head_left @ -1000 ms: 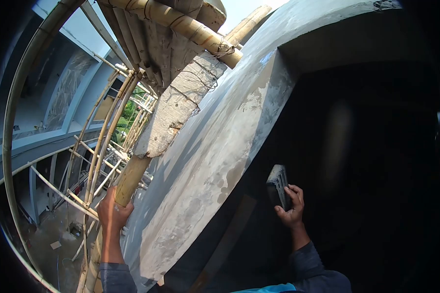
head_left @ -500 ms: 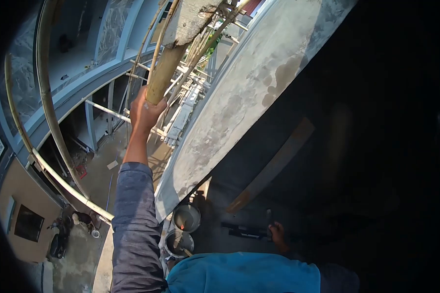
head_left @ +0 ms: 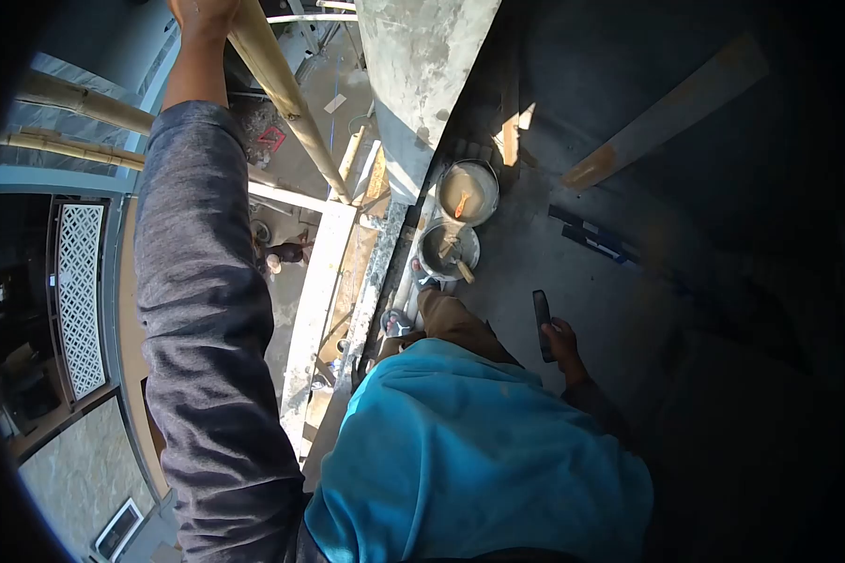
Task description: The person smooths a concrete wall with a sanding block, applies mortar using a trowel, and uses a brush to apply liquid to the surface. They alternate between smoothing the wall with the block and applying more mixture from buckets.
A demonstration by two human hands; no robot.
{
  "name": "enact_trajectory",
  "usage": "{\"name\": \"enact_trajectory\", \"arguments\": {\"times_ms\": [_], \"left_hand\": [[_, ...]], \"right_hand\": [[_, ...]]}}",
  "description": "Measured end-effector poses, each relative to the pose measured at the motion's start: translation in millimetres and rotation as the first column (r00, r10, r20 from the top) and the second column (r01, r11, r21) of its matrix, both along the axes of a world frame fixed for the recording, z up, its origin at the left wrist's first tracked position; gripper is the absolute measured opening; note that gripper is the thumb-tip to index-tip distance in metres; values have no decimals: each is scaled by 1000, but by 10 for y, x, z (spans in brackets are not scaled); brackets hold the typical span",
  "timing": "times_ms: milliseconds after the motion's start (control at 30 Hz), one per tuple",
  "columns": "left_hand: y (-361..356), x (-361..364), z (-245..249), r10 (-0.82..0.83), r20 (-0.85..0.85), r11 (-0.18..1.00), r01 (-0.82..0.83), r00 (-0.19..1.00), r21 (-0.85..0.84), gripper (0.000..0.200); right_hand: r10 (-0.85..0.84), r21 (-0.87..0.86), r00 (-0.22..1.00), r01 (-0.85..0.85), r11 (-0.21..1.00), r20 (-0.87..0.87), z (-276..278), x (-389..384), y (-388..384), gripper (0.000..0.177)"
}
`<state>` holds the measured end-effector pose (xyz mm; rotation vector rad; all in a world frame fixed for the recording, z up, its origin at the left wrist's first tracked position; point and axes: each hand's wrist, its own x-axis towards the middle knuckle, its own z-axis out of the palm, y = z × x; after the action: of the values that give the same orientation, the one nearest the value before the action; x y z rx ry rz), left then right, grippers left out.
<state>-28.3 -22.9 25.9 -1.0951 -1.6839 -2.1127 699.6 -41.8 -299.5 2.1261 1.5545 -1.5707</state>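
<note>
Tilted further down than half a second ago, the view now sets the left hand at the top edge of the frame, while the upper bucket and lower bucket have shifted from bottom to centre. Turquoise cloth over the wearer's torso fills the bottom middle, and the dark grey left sleeve runs up the left side. A rough grey wall edge comes down from top centre. Left of it slants the bamboo pole, which the left hand touches at upper left; the frame cuts off its fingers, so I cannot tell how firmly they close. A long board crosses the upper right, with a dark blue bar below it. Right of centre, the right hand pinches a dark hand tool between thumb and fingers. Smallest, an orange brush sits in the upper bucket and a wooden handle juts from the lower one
</note>
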Motion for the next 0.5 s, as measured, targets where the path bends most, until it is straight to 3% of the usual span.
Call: {"name": "enact_trajectory", "arguments": {"times_ms": [200, 267, 367, 433, 500], "left_hand": [[-39, 247, 130, 80, 17, 993, -78, 997, -88, 33], [-34, -110, 145, 145, 50, 944, -123, 988, -306, 50], [-42, -61, 177, 130, 185, 961, -78, 974, -264, 53], [23, -89, 207, 171, 139, 956, -130, 975, -263, 46], [57, 74, 125, 224, 91, 943, -193, 970, -270, 39]], "right_hand": [[-49, -54, 979, 39, 998, -196, -336, -526, 108, 59], [-85, -85, 965, 66, 994, -248, -491, -622, 123, 58], [-138, -150, 944, 96, 984, -299, -711, -730, 104, 53], [-341, -317, 897, 249, 915, -281, -793, -823, 128, 51], [-415, -361, 876, 314, 878, -247, -1009, -833, 166, 51]]}}
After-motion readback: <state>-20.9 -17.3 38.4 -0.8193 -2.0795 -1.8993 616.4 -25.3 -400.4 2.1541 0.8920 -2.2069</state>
